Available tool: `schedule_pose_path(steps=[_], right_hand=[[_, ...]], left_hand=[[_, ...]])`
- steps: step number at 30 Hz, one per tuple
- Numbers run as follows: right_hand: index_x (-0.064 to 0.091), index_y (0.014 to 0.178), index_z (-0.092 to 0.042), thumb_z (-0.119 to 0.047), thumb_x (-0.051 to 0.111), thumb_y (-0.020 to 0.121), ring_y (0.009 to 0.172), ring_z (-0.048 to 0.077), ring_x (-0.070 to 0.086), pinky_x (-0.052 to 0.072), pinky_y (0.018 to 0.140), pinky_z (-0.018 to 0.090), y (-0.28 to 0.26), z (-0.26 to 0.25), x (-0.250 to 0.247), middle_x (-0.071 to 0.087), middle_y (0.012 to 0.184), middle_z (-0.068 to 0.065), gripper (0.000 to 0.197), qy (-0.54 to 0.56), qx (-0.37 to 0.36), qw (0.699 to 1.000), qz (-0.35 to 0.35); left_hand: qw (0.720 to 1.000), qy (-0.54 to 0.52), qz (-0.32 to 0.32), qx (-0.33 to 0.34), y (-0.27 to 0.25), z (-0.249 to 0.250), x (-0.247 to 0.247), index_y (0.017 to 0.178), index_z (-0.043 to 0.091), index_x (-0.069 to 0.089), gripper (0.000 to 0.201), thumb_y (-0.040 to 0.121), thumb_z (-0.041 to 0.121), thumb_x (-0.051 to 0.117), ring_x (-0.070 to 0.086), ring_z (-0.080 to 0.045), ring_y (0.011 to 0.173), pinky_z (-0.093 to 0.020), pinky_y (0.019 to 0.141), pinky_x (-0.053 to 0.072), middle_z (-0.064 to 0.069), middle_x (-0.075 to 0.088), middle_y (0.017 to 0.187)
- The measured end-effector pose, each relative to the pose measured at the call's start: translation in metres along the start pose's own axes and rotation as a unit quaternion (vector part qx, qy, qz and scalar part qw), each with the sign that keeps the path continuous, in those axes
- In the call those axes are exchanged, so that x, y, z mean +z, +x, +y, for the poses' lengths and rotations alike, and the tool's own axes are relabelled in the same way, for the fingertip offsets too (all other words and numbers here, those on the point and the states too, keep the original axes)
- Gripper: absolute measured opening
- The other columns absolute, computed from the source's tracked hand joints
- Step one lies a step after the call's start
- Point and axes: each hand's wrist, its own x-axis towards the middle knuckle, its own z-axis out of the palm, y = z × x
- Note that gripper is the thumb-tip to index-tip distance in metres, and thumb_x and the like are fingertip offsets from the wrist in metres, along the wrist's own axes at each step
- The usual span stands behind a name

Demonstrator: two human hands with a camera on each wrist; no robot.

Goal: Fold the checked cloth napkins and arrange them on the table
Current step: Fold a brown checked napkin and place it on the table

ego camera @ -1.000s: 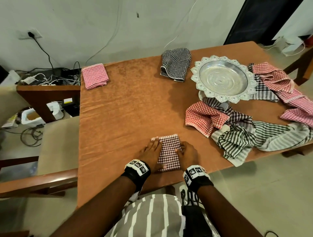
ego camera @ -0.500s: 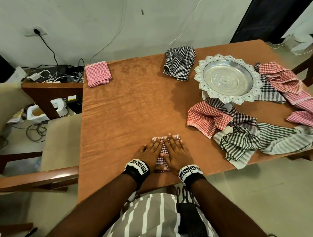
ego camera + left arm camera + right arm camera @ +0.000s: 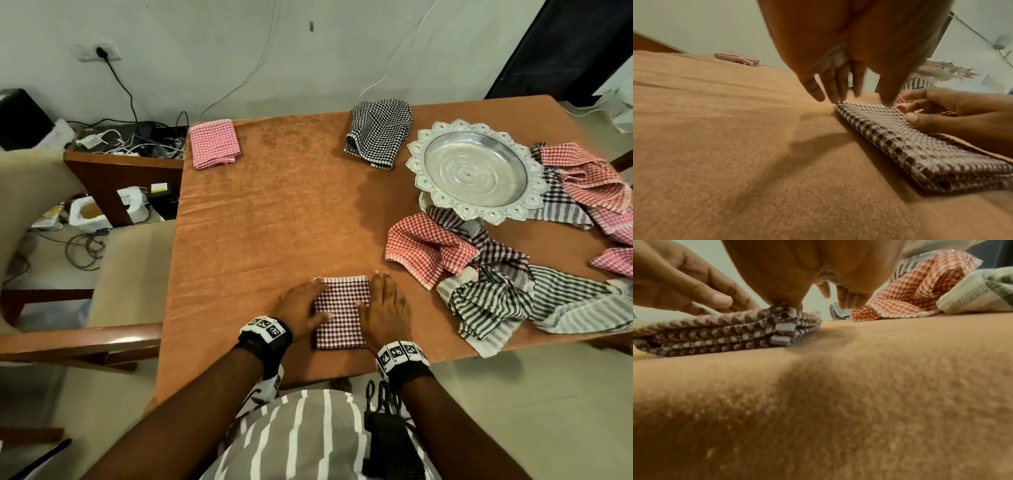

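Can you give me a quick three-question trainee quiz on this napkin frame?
1. True or false: the silver tray holds a folded napkin.
2. Which napkin lies between the left hand and the right hand?
A. the pink one at the far left corner
B. the maroon checked napkin
C. the black checked one beside the tray
3. Fill in: the unfolded napkins lie in a heap on the ____ side of the table.

Key:
1. False; the tray is empty.
2. B; it is folded into a small rectangle, one hand at each side edge, thumbs on top.
3. Right.
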Motion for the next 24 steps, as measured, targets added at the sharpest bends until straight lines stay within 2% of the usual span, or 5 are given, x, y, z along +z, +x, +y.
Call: schedule_pose_path(steps=[6, 12, 15, 21, 24], right_hand=[[0.038, 0.144, -0.014, -0.042, 0.06, 0.094, 0.126, 0.03, 0.046, 0.041, 0.11, 0.044, 0.012, -0.006, -0.004, 0.047, 0.137, 0.011, 0.062, 0.128, -0.023, 0.991, -0.042], [0.05, 0.139, -0.029, -0.058, 0.069, 0.085, 0.132, 0.023, 0.05, 0.044, 0.11, 0.047, 0.031, 0.0, 0.001, 0.055, 0.142, -0.001, 0.064, 0.276, 0.022, 0.958, -0.076], [0.058, 0.121, -0.045, -0.067, 0.068, 0.083, 0.109, 0.012, 0.068, 0.057, 0.091, 0.039, 0.028, -0.023, -0.018, 0.07, 0.118, -0.013, 0.045, 0.469, 0.023, 0.874, -0.124], [0.07, 0.117, -0.015, -0.018, 0.071, 0.091, 0.119, 0.038, 0.064, 0.046, 0.105, 0.056, 0.025, -0.076, -0.027, 0.068, 0.126, 0.019, 0.025, 0.721, 0.107, 0.603, -0.324], [0.074, 0.111, -0.027, -0.028, 0.08, 0.081, 0.119, 0.033, 0.065, 0.045, 0.107, 0.056, 0.029, -0.097, -0.013, 0.071, 0.124, 0.012, 0.031, 0.671, 0.084, 0.667, -0.313]], left_hand=[[0.966, -0.126, 0.031, -0.225, 0.005, 0.014, -0.002, 0.106, 0.016, 0.057, 0.044, 0.082, 0.046, 0.077, 0.065, -0.021, 0.095, -0.031, 0.08, 0.051, -0.001, 0.069, 0.103], [0.848, -0.485, 0.044, -0.208, 0.005, 0.032, -0.006, 0.103, 0.004, 0.066, 0.028, 0.082, 0.021, 0.074, 0.069, -0.027, 0.101, -0.05, 0.1, 0.052, -0.014, 0.073, 0.109], [0.746, -0.631, 0.075, -0.199, -0.006, 0.037, -0.02, 0.11, 0.005, 0.066, 0.018, 0.094, 0.005, 0.058, 0.069, -0.025, 0.096, -0.042, 0.089, 0.055, -0.013, 0.073, 0.106], [0.699, -0.654, 0.171, -0.234, -0.037, 0.003, -0.041, 0.107, 0.009, 0.062, 0.011, 0.099, 0.012, 0.056, 0.07, -0.023, 0.084, -0.037, 0.078, 0.056, -0.009, 0.073, 0.099], [0.721, -0.616, 0.217, -0.231, -0.046, -0.023, -0.044, 0.114, 0.005, 0.059, 0.017, 0.099, 0.014, 0.059, 0.07, -0.019, 0.087, -0.028, 0.075, 0.058, -0.009, 0.072, 0.103]])
